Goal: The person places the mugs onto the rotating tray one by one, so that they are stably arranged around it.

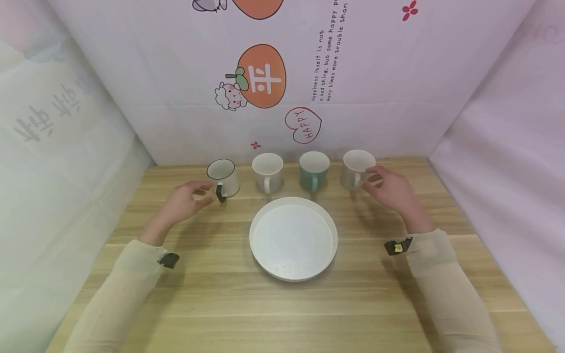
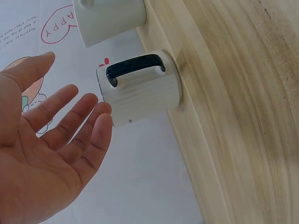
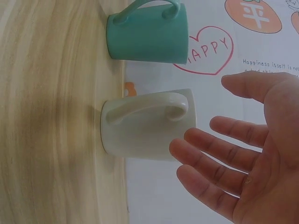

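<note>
At the left end of a row of mugs stands a white mug with a black rim and black handle [image 1: 229, 185]. My left hand [image 1: 186, 201] is beside it, fingers spread and nothing held; in the left wrist view its fingertips overlap the mug's rim side. At the right end is a plain white mug [image 1: 351, 174], with my right hand [image 1: 389, 189] close by, fingers apart and holding nothing. Between them stand another white mug [image 1: 274, 182] and a teal mug [image 1: 307, 177]. All the handles face my side. A round white tray [image 1: 333, 238] lies in front of the row.
The mugs and tray stand on a wood-grain table [image 1: 282, 314]. Behind the row rises a white printed cloth [image 1: 375, 98]. More white cloth hangs at the left [image 1: 57, 186] and right [image 1: 507, 147] sides of the table.
</note>
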`<state>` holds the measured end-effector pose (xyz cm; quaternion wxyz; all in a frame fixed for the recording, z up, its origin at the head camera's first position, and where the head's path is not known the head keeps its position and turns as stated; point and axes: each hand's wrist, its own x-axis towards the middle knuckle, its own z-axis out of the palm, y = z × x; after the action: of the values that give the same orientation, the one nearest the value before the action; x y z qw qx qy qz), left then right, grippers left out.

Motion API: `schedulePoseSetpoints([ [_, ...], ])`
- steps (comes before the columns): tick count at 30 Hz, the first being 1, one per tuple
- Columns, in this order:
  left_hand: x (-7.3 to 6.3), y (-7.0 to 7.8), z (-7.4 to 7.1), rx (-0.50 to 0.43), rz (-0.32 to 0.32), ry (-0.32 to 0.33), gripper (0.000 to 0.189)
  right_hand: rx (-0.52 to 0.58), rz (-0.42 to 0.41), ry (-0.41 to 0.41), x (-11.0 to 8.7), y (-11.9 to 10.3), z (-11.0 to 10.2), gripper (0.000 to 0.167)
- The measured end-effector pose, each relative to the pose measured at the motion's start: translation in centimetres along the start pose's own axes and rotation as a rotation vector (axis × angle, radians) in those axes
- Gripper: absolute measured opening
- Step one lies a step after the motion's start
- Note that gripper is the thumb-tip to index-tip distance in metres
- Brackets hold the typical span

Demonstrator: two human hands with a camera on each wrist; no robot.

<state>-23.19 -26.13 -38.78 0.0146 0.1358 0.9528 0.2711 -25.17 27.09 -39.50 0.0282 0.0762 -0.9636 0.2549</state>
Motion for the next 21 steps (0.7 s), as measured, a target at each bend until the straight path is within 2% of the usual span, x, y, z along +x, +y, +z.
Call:
schedulePoseSetpoints([
  [9,-0.44,0.07,0.41,-0.055,-0.018,-0.032,0.048,0.004,-0.011,0.003,-0.24,0.04,0.18,0.054],
  [21,-0.54,-0.15,0.92,-0.109,0.013,-0.048,0.043,0.028,-0.015,0.008,-0.11,0.36,0.67,0.053],
])
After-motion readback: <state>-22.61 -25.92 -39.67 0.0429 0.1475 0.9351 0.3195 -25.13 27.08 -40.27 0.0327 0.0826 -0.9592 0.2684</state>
